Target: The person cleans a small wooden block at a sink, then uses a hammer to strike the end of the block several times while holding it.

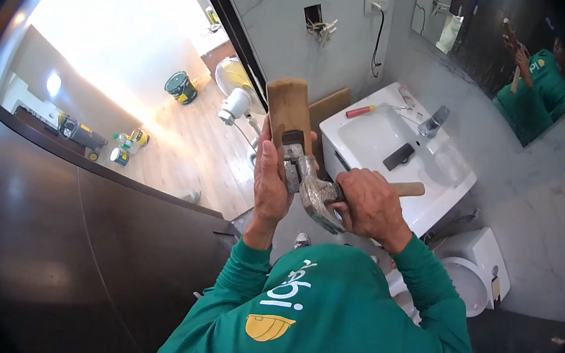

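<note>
A wooden hand plane (287, 106) stands tilted upright in front of me, my left hand (271, 185) closed around its lower side. My right hand (374, 205) grips a claw hammer (318, 192) near the head, and its wooden handle sticks out to the right beyond my fist. The hammer head is at the metal iron (292, 153) in the plane's mouth; whether they touch, I cannot tell. My left fingers are partly hidden behind the plane.
Right of my hands is a white washbasin (352, 132) with a red-handled tool (360, 111), a dark block (399, 157) and a faucet (434, 121). A toilet (468, 283) stands below it. Through the doorway are a fan (235, 105) and a bucket (181, 87). Loose wires (322, 31) stick out of the wall.
</note>
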A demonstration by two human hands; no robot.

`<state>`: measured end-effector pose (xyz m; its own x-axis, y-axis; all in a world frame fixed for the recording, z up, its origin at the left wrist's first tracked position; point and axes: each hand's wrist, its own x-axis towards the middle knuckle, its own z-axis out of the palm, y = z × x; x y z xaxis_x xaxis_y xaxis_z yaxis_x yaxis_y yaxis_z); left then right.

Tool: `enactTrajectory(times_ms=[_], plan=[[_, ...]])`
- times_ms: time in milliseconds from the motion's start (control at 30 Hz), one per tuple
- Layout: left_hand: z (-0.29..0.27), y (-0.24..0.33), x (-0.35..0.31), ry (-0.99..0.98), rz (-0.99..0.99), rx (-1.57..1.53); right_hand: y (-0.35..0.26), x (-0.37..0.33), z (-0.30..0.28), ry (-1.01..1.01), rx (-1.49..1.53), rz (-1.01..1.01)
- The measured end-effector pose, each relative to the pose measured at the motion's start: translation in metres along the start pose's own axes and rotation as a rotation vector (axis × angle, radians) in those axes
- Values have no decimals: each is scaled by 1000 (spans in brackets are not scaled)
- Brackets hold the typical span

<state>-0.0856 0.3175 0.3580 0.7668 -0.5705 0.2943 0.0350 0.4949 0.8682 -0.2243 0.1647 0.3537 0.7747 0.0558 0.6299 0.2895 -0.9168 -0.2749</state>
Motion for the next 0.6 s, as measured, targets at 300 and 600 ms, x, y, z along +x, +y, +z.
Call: enactTrajectory(times_ms=[300, 600], plan=[[11, 12, -7, -4, 32, -10, -7, 4, -14, -45, 8, -58], [18, 12, -20, 5, -36, -14, -7, -5, -14, -38, 49, -107]])
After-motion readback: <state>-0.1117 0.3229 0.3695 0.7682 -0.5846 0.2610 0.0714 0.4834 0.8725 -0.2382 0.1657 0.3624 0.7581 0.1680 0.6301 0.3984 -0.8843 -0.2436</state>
